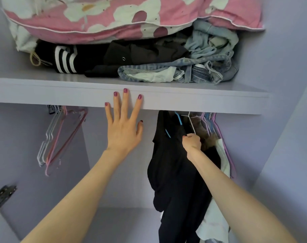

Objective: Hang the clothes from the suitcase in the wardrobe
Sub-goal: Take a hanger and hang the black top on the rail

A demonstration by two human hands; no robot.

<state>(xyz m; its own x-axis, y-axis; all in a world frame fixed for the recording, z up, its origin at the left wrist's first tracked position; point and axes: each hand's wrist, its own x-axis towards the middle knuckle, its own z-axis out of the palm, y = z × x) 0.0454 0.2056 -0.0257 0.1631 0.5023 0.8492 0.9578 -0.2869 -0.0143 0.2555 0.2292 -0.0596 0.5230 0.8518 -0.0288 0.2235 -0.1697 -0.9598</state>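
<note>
**Dark garment going onto the rail**

Nearest, the right hand (pixel 192 142) has its grip pinched around a white hanger (pixel 191 124) carrying a dark garment (pixel 172 163), under the right part of the shelf edge. The left hand (pixel 124 123) lies spread flat against the shelf (pixel 201 100) front, bracing. The hook probably sits on the rail, though the shelf hides it. Next: confirm it has caught, then let go. Spare hangers (pixel 61 135) wait further left.

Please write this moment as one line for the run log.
left hand: open, flat on shelf edge | right hand: grip shut on white hanger
</note>
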